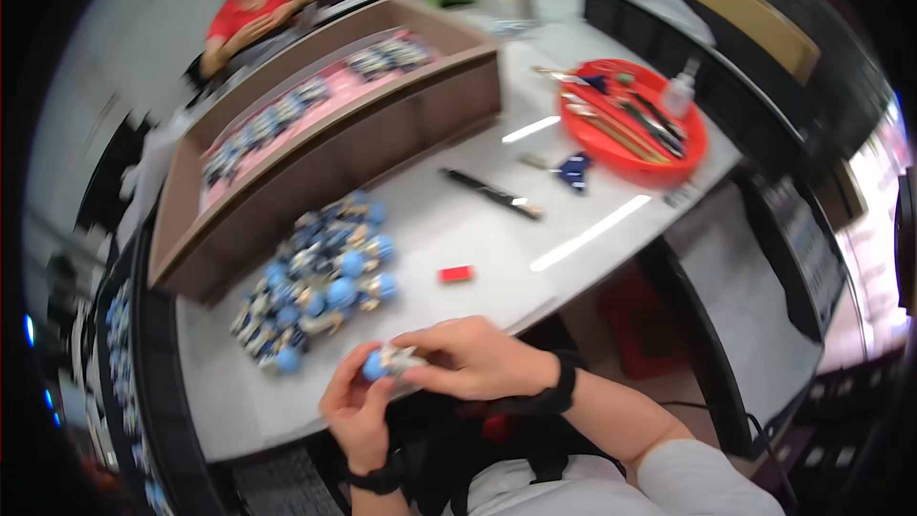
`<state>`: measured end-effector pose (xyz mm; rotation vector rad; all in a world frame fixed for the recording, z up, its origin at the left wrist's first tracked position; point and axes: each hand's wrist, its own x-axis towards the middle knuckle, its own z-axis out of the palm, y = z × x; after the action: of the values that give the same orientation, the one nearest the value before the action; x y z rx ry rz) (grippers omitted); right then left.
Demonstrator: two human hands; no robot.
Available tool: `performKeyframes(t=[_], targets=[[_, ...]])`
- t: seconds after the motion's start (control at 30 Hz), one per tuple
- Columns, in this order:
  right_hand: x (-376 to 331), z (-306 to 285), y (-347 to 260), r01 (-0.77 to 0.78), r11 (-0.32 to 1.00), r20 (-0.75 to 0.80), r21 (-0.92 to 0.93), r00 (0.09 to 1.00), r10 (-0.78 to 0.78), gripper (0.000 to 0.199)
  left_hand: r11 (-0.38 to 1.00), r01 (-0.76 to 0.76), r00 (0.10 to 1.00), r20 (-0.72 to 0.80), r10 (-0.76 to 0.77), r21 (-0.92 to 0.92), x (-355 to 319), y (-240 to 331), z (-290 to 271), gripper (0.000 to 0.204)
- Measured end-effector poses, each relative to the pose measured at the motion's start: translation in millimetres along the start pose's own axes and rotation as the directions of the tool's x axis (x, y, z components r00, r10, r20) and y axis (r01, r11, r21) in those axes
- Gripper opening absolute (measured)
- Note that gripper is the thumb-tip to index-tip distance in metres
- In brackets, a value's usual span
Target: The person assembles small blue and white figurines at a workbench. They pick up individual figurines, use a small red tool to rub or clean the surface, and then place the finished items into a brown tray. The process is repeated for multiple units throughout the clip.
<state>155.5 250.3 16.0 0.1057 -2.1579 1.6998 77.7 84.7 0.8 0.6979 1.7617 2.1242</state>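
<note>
A small figurine (390,361) with a round blue top and a pale body is held between both hands, just off the table's near edge. My left hand (355,403) is closed on its blue end. From the right, my right hand (475,358) pinches the pale end with thumb and fingers. The figurine's finer details are blurred. Beyond the hands lies a loose pile of similar blue-topped figurines (320,277) on the white table (420,229). A small red block (456,274) rests right of the pile.
Behind the pile stands a long brown box (330,158) with rows of figurines on pink lining. A black pen-like tool (490,193) and a dark blue piece (573,172) lie near a red tray (633,172) of tools. A small clear bottle (680,91) is there. Across sits a person (258,10).
</note>
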Motion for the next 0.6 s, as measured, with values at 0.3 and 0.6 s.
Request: performKeyframes(t=[0.3,0.6], targets=[[-70,-123,-23,0.01,0.997,-0.342,-0.083,0.939,-0.037,0.032,0.996,-0.019,0.995,0.096,0.011,0.084,-2,-2,-2,0.039],[-207,-310,24,-0.805,0.583,-0.813,-0.11,0.41,0.413,0.033,0.956,-0.009,0.998,0.065,-0.011,0.293,-2,7,7,0.026]])
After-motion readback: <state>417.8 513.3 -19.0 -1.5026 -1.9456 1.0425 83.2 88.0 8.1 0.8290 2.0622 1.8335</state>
